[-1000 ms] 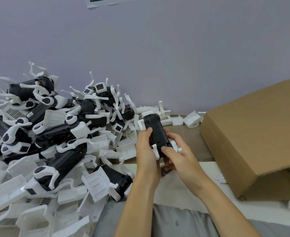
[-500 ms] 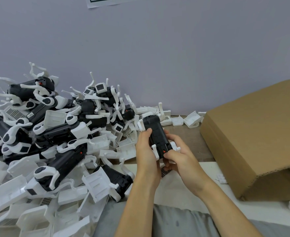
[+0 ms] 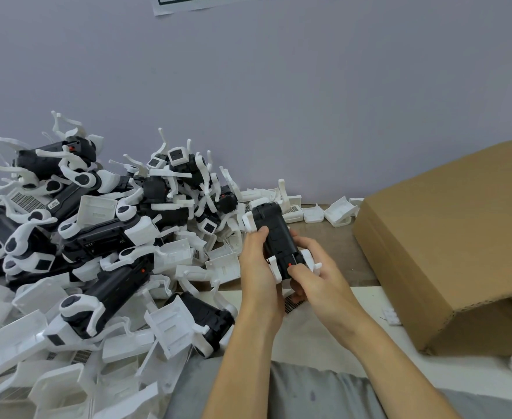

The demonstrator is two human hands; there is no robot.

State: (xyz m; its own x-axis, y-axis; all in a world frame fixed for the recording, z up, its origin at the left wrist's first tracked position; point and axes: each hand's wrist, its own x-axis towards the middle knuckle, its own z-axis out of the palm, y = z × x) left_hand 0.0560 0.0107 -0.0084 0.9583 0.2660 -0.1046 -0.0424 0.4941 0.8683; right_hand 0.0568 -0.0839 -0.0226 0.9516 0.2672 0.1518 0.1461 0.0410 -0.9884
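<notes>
While both hands hold it just above the bench [image 3: 342, 240], the black toy body [image 3: 274, 237] points its long axis away from the person. The left hand [image 3: 256, 267] grips its left side. The right hand [image 3: 318, 276] pinches the near end, and its fingers hide the underside. A pile of similar parts [image 3: 97, 237] lies to the left, and a cardboard box [image 3: 445, 237] to the right is cut off.

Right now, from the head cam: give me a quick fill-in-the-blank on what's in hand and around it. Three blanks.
1. The left hand and the right hand both grip the held part, whose body is ____ with white end pieces.
2. The pile of similar parts lies on the person's ____ side.
3. The big brown box beside the right hand is made of ____.

Missing words: black; left; cardboard.
</notes>
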